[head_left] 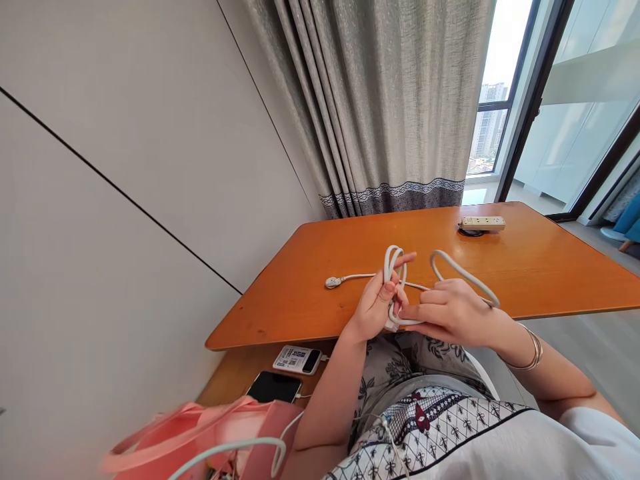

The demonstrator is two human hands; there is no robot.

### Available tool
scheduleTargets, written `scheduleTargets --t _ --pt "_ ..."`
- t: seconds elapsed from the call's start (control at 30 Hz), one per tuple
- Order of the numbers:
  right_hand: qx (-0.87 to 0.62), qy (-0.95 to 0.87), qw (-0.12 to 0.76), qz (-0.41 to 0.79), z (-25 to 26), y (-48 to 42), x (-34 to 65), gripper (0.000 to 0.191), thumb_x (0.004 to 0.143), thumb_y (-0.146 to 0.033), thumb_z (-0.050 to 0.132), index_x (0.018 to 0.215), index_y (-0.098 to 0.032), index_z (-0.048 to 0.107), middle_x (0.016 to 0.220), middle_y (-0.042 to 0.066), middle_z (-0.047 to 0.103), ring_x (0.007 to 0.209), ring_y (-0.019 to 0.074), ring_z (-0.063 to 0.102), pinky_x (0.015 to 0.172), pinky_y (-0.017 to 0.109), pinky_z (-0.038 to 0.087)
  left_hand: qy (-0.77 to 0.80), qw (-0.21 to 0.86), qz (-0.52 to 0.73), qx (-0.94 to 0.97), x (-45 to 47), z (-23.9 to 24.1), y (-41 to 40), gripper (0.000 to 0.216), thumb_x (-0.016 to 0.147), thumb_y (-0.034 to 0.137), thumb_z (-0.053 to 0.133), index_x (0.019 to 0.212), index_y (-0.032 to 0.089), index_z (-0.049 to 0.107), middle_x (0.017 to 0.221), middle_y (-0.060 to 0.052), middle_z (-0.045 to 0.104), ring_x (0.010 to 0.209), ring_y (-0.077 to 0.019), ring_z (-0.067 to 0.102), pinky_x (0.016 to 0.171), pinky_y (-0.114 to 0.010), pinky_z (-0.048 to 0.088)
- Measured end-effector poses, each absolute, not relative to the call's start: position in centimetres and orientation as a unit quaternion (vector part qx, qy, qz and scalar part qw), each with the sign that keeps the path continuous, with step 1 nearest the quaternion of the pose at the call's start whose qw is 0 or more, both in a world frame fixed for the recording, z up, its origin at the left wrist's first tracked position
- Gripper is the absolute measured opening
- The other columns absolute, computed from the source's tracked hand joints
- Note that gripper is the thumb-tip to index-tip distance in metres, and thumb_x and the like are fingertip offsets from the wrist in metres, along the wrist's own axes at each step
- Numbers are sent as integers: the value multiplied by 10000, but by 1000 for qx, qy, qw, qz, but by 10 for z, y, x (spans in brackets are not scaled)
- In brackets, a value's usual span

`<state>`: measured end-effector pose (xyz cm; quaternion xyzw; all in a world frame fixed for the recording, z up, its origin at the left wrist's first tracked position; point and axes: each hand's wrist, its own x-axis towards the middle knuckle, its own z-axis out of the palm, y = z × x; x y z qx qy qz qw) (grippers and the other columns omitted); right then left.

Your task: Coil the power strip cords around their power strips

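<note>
My left hand (380,300) is closed around several loops of a white cable (465,272), thumb pressed on the coil, held just above the front edge of the orange wooden table (550,267). My right hand (450,310) pinches the same cable beside it, index finger pointing at the coil. One loop arcs over my right hand. The cable's white plug end (333,282) lies on the table to the left.
A cream power strip (483,223) sits at the table's far side. Below the table, on a lower shelf, lie a white power bank (297,360) and a dark phone (273,387). A pink bag (200,433) is at bottom left. A grey curtain (380,100) hangs behind.
</note>
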<state>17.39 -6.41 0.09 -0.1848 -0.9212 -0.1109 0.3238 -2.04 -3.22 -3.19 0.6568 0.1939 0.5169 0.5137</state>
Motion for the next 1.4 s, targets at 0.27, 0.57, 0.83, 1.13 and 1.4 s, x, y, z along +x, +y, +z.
scheduleTargets --t 0.27,0.57,0.83,1.13,1.4 --pt "-262 -897 331 133 33 -43 184 466 904 -496 667 1285 -229 639 895 20 716 690 112 595 626 237 443 197 648 397 619 -18 -22 -39 509 877 690 539 890 182 514 625 33 555 344 -23 277 347 -198 177" --pt "-340 -733 514 288 42 -17 213 582 934 -516 576 1409 -182 529 933 78 729 773 157 659 658 299 518 85 722 264 634 -33 -27 -49 496 872 656 565 736 186 480 433 45 455 299 -43 215 314 -199 129" --pt "-533 -755 362 124 -18 15 242 514 935 -510 529 1298 -160 631 1130 139 691 911 224 655 847 393 494 84 763 521 373 -54 -16 -35 424 1017 482 376 686 217 360 388 156 101 296 -22 -110 279 -159 76" --pt "-544 -758 223 283 -30 -17 288 454 830 -610 596 946 -176 661 700 2 587 588 133 528 575 274 433 50 732 647 207 -62 -3 -25 302 1062 290 346 771 211 364 421 134 314 262 -14 193 329 -80 235" --pt "-685 -680 253 63 10 -34 353 305 944 -496 508 862 -219 607 626 48 635 529 143 606 524 271 392 -24 681 690 244 -85 -5 -22 279 1042 310 414 786 222 349 434 137 363 270 -16 249 340 -101 243"
